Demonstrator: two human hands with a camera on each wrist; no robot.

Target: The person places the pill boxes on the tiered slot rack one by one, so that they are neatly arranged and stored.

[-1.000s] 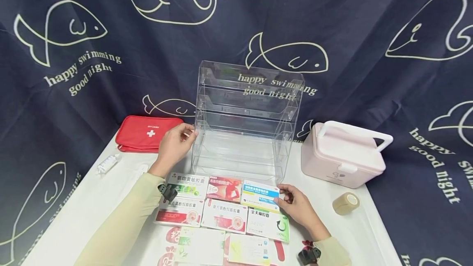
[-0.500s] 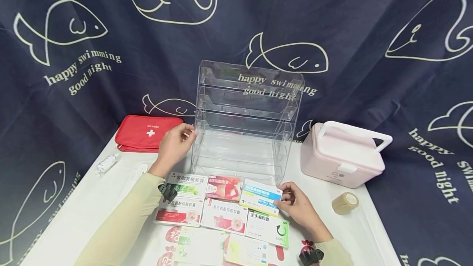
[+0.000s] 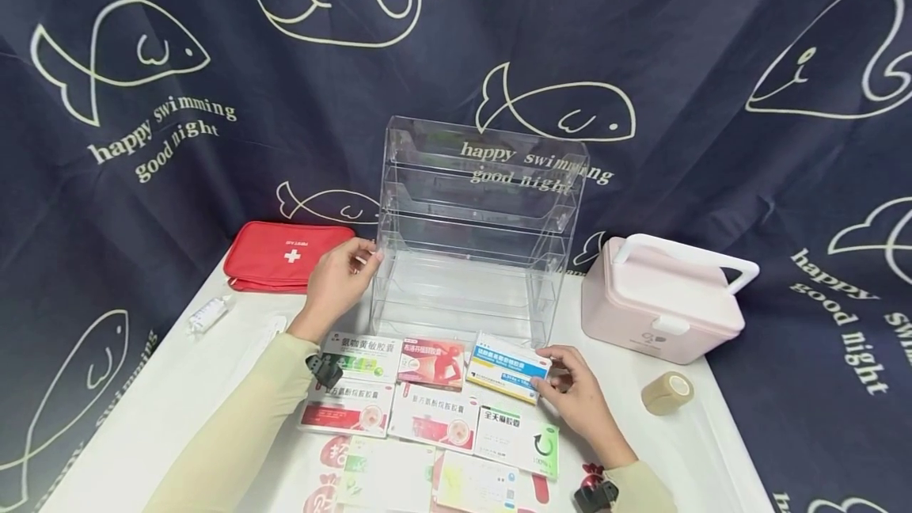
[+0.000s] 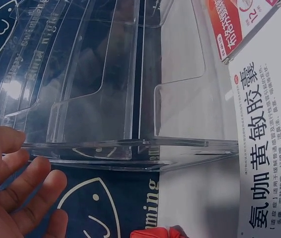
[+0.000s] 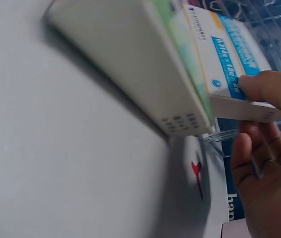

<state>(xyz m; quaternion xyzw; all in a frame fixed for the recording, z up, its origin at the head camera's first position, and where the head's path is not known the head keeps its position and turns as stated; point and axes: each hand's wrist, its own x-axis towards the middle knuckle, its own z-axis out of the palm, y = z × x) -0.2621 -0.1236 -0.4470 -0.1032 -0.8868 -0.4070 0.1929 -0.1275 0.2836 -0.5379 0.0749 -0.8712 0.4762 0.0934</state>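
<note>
My right hand (image 3: 580, 394) pinches the right end of a blue, white and yellow medicine box (image 3: 507, 366), thumb on the printed face and fingers beneath. The box is tilted, raised off the row in front of the rack. In the right wrist view, this medicine box (image 5: 220, 54) is beyond a white and green carton (image 5: 125, 59). At the left side of a clear tiered acrylic rack (image 3: 456, 283), my left hand (image 3: 338, 283) holds the edge between thumb and fingers. The left wrist view has the left hand (image 4: 16, 183) at the rack's side wall (image 4: 115, 144).
Several medicine boxes (image 3: 435, 418) lie in rows before the rack. A red first-aid pouch (image 3: 285, 260) and a small white packet (image 3: 208, 315) are on the left. To the right are a pink case (image 3: 659, 303) with a white handle and a tan roll (image 3: 667, 393).
My right hand has lifted the blue and white medicine box from the row, tilting it and moving it slightly toward the rack. The left hand has stayed at the rack's edge.
</note>
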